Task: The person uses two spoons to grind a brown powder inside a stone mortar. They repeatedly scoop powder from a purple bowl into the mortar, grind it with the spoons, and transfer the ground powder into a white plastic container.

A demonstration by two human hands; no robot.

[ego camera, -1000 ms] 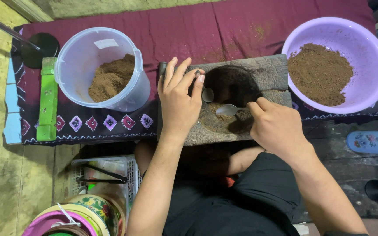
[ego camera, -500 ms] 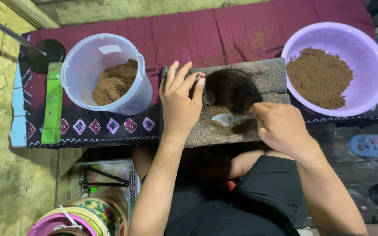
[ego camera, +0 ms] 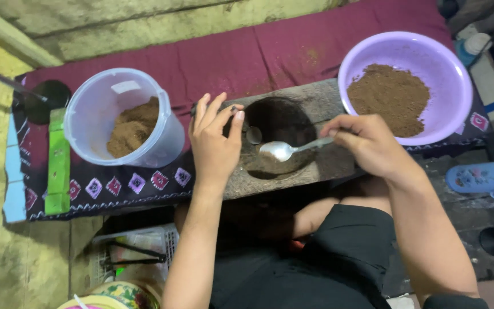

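Note:
A grey stone mortar block (ego camera: 321,166) with a round dark hollow lies in front of me on a maroon cloth (ego camera: 258,54). My right hand (ego camera: 367,143) grips a metal spoon (ego camera: 284,150), its empty bowl hovering over the hollow. My left hand (ego camera: 215,143) rests flat on the block's left end, fingers apart, thumb and forefinger at a small round metal piece (ego camera: 253,135) on the hollow's rim. A clear plastic tub (ego camera: 118,117) with brown powder stands to the left. A purple bowl (ego camera: 413,57) of brown powder stands to the right.
A green block (ego camera: 58,160) and a dark ladle (ego camera: 44,100) lie at the cloth's left edge. A wire basket (ego camera: 132,254) and a patterned dish (ego camera: 121,294) sit on the floor below. Blue plastic items (ego camera: 484,177) lie at right.
The spoon has risen out of the hollow and now lies level above it. My right hand moved slightly right. My left hand stayed on the block.

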